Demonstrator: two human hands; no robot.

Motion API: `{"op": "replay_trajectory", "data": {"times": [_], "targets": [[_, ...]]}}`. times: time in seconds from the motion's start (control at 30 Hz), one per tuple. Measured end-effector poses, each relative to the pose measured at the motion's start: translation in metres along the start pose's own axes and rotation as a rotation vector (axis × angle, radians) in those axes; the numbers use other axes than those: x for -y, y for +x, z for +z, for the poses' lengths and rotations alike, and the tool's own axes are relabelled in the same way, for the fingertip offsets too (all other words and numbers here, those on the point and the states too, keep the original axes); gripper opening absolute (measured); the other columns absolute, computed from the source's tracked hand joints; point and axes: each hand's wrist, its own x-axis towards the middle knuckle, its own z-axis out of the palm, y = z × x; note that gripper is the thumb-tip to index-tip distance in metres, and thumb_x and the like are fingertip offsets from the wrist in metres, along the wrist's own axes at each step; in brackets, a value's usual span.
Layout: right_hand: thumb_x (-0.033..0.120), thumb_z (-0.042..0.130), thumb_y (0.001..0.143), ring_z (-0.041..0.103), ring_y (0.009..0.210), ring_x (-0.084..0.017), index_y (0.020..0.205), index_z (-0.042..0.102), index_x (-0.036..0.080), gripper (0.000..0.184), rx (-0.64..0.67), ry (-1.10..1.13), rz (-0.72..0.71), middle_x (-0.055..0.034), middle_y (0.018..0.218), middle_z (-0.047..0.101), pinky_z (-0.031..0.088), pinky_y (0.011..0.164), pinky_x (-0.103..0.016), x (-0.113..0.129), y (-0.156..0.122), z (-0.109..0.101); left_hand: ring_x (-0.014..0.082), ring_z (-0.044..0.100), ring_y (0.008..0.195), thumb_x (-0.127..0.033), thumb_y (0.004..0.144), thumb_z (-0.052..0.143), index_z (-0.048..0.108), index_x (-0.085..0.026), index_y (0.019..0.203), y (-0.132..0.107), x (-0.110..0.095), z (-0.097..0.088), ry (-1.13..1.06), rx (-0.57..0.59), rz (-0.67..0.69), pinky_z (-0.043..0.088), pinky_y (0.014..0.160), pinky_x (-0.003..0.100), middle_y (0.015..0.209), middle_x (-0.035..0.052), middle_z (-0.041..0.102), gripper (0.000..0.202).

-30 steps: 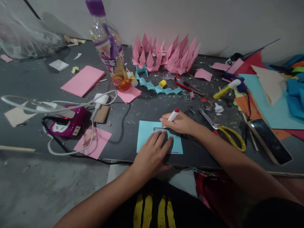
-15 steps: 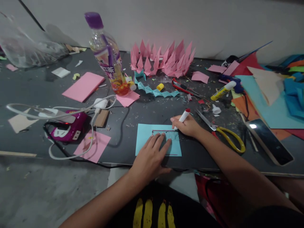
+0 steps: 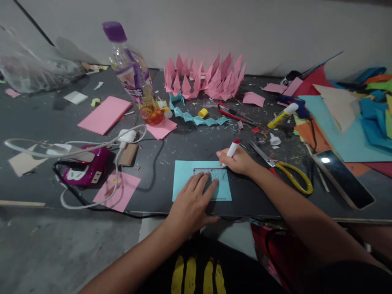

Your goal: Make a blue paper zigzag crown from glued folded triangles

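Note:
Near the table's front edge lies a light blue sheet of paper [image 3: 181, 175] with dark red lines drawn along its top and bottom. My left hand [image 3: 190, 201] rests flat on it, fingers stretched out and a little apart. The fingertips press on a see-through ruler [image 3: 219, 173], partly covered by the hand. My right hand [image 3: 238, 161] grips a white marker [image 3: 232, 150] with a red end, its tip down at the ruler's upper edge, near the upper line's right end. Just right of that hand are yellow-handled scissors [image 3: 294, 173], their blades pointing away.
Behind stand folded pink paper pieces [image 3: 220, 79], a blue folded strip [image 3: 196, 119], a red cutter [image 3: 231, 111] and a tea bottle [image 3: 134, 87]. On the left lie a purple power adapter [image 3: 87, 169] and cables. A phone [image 3: 343, 179] and glue stick [image 3: 283, 115] lie right.
The whole view has shifted slightly. The marker's red end has swung a little to the left, while its tip stays near the same place on the sheet. My left hand stays put.

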Motion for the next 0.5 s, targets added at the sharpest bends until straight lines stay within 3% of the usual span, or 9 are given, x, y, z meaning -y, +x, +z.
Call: {"op": "replay_trajectory", "data": {"times": [0.23,0.5], "targets": [[0.036,0.042,0.080,0.046,0.048,-0.010,0.050,0.055,0.018,0.037,0.004,0.042,0.018,0.0017,0.047,0.051,0.034,0.054,-0.025,0.0013,-0.0004,0.0000,0.0331,0.040,0.125,-0.056,0.059,0.074,0.038,-0.014,0.131,-0.0006,0.0000,-0.0001,-0.001,0.016,-0.002,0.038,0.101,0.046,0.135,0.0181,0.044,0.091],[0.035,0.043,0.080,0.042,0.045,-0.010,0.049,0.057,0.018,0.038,-0.102,0.267,0.151,0.0018,0.043,0.047,0.032,0.048,-0.024,-0.0006,0.0037,0.0001,0.0334,0.042,0.124,-0.055,0.059,0.073,0.040,-0.014,0.130,-0.0008,0.0009,0.0012,-0.010,-0.009,-0.004,0.040,0.099,0.048,0.134,0.0182,0.045,0.088]]}}
